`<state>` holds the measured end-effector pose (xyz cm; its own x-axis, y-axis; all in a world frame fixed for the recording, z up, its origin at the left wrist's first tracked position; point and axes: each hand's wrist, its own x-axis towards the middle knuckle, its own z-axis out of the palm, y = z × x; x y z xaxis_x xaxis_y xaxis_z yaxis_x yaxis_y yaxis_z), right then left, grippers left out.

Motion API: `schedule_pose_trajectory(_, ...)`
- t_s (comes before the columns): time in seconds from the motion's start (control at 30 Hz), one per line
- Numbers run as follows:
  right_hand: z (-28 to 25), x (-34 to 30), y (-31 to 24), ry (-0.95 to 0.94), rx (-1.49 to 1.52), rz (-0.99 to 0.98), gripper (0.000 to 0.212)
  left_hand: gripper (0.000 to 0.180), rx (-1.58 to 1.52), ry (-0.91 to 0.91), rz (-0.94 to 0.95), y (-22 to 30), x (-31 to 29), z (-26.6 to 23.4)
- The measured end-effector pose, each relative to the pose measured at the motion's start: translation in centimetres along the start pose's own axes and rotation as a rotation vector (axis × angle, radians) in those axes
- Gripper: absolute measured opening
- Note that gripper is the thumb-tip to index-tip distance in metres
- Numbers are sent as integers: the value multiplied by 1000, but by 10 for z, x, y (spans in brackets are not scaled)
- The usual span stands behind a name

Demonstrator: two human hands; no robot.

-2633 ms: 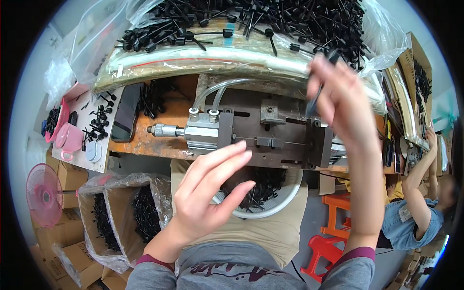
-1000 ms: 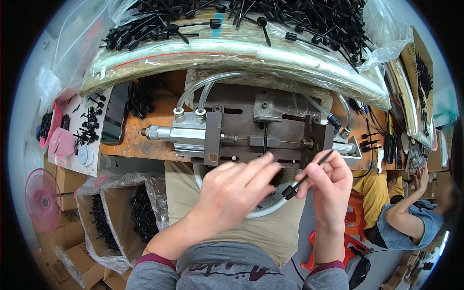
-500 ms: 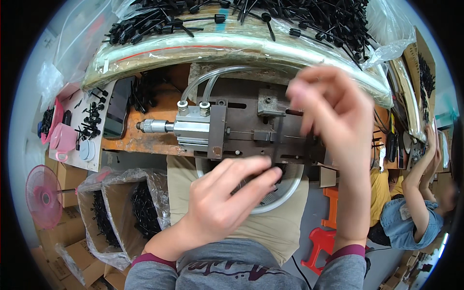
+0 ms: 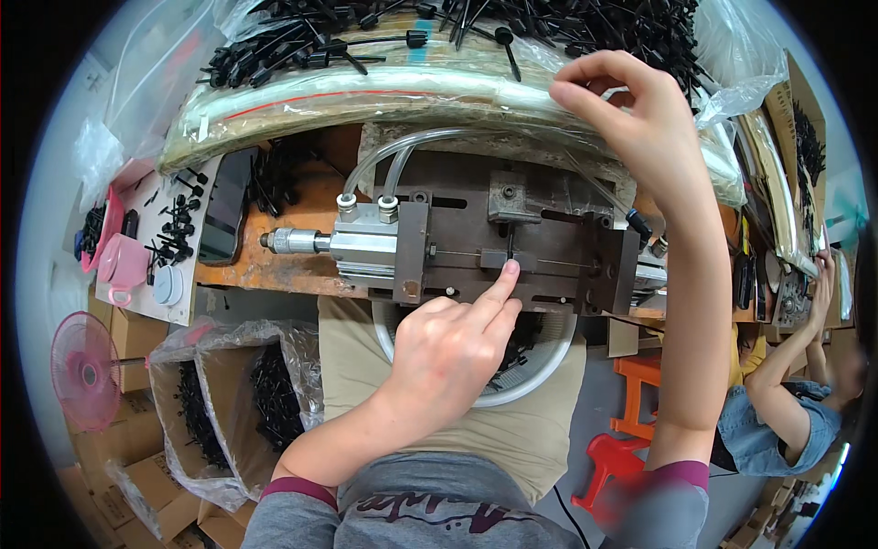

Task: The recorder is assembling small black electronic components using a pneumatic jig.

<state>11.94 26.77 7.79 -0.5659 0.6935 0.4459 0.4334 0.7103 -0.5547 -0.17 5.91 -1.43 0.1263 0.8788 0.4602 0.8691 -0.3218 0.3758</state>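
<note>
Here, in the head view, a black rod (image 4: 511, 242) lies in the jig (image 4: 453, 186), straight beyond the left hand's (image 4: 448, 349) extended index fingertip, which seems to touch it. Whether the folded fingers grip anything cannot be told. The right hand (image 4: 645, 123), farther off, curls loosely, seemingly empty. The rod's long axis points from the bolted block (image 4: 506, 207) toward the person.

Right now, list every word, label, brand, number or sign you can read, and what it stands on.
Gray sweatshirt with maroon cuffs: dark script across the front, too stylised and creased to quote reliably.
Brown cardboard boxes at lower left: any print is too small or blurred to read.
Silver metal cylinder block: no marking I can read.
No other text is legible.
</note>
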Motion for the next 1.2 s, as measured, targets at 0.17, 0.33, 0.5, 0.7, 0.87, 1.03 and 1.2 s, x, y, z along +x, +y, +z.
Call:
schedule_pose_trajectory(0.17, -4, -60, -36, 35, 297, -36, 25, 26, 18, -36, -11, 0, 2, -3)
schedule_pose_trajectory(0.33, 1, -123, -55, 66, -58, -199, 25, 24, -118, -39, 34, 1, 18, -43)
schedule_pose_trajectory(0.5, 27, -167, -44, -5, -114, -196, 30, 17, 36, 269, 195, -34, 97, -69)
schedule_pose_trajectory(0.7, 57, -173, -48, -91, -320, -192, 25, 20, 409, 58, 296, -74, 182, -67)
schedule_pose_trajectory(0.87, 61, -161, -54, -93, -367, -177, 28, 11, 517, -15, 143, -92, 201, -46)
schedule_pose_trajectory(1.03, 57, -158, -55, -124, -407, -241, 16, 23, -279, 104, -91, -63, 194, -72)
schedule_pose_trajectory(1.2, 38, -147, -61, -283, -474, -229, 17, 21, -754, 180, -189, -19, 151, -107)
